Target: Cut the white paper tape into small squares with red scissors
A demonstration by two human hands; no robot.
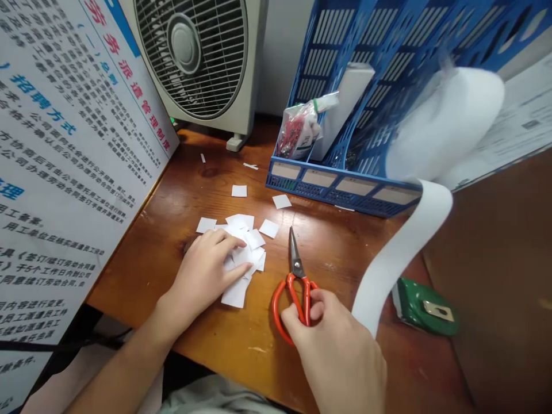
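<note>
My left hand (215, 261) lies over a loose pile of white paper squares (235, 294), thumb and fingers spread and touching them. Single paper pieces lie around the pile, one paper square (269, 228) to its right. My right hand (336, 345) has its thumb and fingers on the red handles of a pair of scissors (297, 265). The blades point away from me over the wooden table and look closed. Beside my right hand, a long white paper strip (390, 259) curls down from a paper roll (448, 123); its lower end is hidden behind the hand.
A blue file rack (328, 181) stands at the back right, holding a plastic bag (299, 129) and a white box (345, 109). A green tape measure (426, 307) lies at right. A fan (190, 52) stands at the back; a printed board (86, 144) borders the left.
</note>
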